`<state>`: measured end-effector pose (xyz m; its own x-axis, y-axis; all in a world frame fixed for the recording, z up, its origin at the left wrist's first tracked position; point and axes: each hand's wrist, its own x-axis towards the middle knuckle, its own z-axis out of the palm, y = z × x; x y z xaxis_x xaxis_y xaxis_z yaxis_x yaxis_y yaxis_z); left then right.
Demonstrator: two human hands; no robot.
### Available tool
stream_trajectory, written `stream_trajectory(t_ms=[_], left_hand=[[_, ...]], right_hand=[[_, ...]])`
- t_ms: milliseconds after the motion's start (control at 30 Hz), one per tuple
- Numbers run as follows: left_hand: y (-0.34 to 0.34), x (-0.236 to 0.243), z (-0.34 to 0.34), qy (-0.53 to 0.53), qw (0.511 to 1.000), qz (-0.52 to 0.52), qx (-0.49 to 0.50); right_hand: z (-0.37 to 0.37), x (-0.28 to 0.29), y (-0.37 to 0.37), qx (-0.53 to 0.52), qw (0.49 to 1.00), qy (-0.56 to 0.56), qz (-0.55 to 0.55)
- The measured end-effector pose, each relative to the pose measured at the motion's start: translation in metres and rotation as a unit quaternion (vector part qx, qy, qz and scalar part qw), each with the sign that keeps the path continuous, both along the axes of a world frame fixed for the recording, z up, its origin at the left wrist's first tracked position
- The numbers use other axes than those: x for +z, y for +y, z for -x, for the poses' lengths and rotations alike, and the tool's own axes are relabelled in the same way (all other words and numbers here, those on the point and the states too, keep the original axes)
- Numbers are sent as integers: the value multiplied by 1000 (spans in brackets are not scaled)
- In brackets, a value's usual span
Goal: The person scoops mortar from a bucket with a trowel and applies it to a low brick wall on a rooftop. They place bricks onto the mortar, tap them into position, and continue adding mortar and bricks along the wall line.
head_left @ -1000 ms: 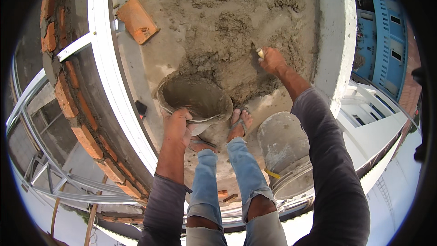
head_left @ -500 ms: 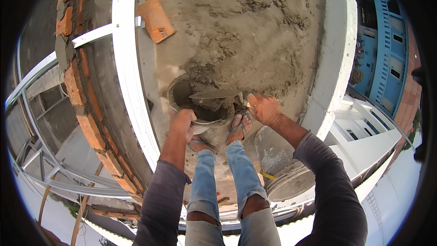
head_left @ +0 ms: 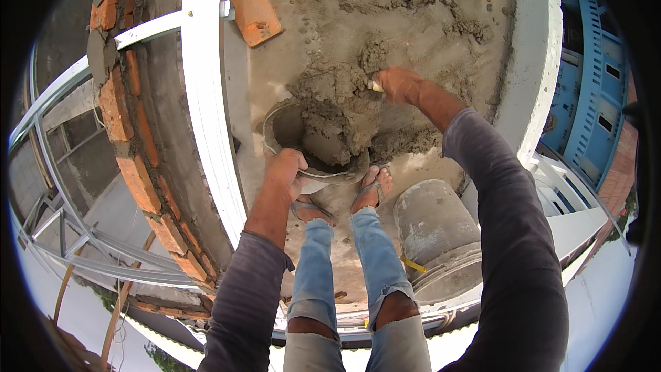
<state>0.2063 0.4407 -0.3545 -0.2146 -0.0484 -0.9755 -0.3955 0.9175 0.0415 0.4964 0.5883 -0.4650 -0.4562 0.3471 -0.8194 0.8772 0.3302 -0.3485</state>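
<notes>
Mortar-smeared grey round bucket [head_left: 284, 127] stands tilted just before the sandalled feet [head_left: 372, 188], mouth facing a heap of wet grey mortar [head_left: 330, 84], some of it inside. Left hand [head_left: 283, 171] is clamped on the bucket's near edge; right hand [head_left: 399, 85] is closed around a short pale handle [head_left: 374, 86], its far end hidden. Risk assessed: a slip of the one-sided grip could let the bucket roll and spill; a hasty scoop could strike the left knuckles
</notes>
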Motion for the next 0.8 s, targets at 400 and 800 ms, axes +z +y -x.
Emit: stream_trajectory(t_ms=[400,800], left_hand=[[-9,1,-16,25,999,-34,13],[-19,12,-21,-21,993,-114,-10]], right_hand=[[-68,76,-42,-96,986,-42,-131],[-45,8,-99,-87,991,-92,35]])
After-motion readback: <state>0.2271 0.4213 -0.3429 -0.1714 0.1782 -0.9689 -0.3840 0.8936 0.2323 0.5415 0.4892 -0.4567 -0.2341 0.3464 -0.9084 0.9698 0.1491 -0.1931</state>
